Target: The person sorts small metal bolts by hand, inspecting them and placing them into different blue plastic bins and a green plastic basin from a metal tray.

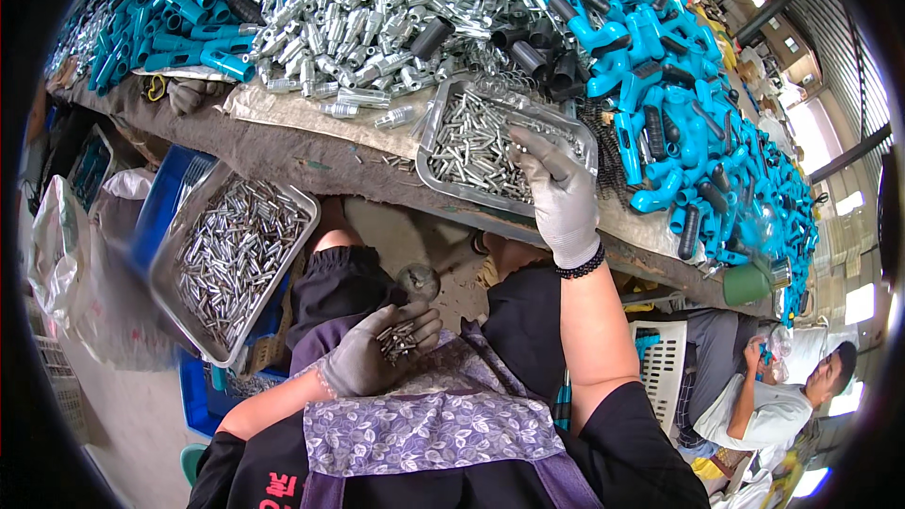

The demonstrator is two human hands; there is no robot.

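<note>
My left hand (pixel 375 351), in a grey glove, is held palm up over my lap with its fingers curled round several small metal pins (pixel 399 341). Above the near right side of a shallow metal tray (pixel 436 174) is my right hand (pixel 561 193), wearing a whitish glove with grey fingertips. Its fingers are drawn together, and a tiny pale tip shows between them, too small to name. Many loose silver pins (pixel 471 141) fill the tray's left part, and thin springs or rings seem to lie toward its far right.
Piled on the table are silver metal sleeves (pixel 368 24), teal tubes (pixel 193 9), teal and black handles (pixel 650 85) and black cylinders (pixel 528 58). Left of my knees stands a second metal tray (pixel 306 217) of pins. A co-worker (pixel 773 405) sits at the right, past a white crate (pixel 665 363).
</note>
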